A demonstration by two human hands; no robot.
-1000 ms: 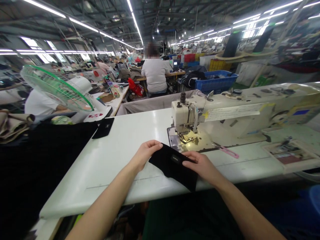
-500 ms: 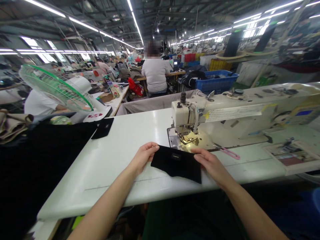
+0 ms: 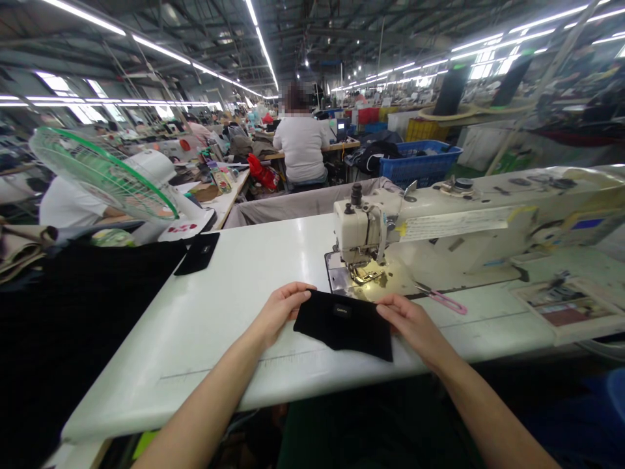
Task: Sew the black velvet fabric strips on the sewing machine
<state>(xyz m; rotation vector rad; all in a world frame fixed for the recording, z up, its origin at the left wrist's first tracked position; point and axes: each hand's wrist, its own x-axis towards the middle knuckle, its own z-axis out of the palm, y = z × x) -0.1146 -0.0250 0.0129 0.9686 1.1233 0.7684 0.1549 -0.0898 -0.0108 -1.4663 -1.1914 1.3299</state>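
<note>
A black fabric piece (image 3: 349,333) with a small dark label (image 3: 342,311) near its upper edge is stretched between my two hands, just in front of the sewing machine (image 3: 361,228). My left hand (image 3: 280,311) pinches its upper left corner between thumb and fingers. At the upper right corner, my right hand (image 3: 405,320) grips the cloth the same way. The lower edge of the cloth hangs over the pale table (image 3: 244,286) near its front. Close to my right hand lie pink-handled thread snips (image 3: 448,302).
A second labelled black piece (image 3: 196,254) lies at the table's left edge, beside a dark cloth heap (image 3: 88,319). Behind it stands a green-rimmed fan (image 3: 102,172). A parts tray (image 3: 569,306) sits at right. Farther back are a seated person (image 3: 300,150) and a blue crate (image 3: 422,163).
Both hands keep their hold on the black fabric piece, which sits nearly where it was. The whole view has shifted slightly.
</note>
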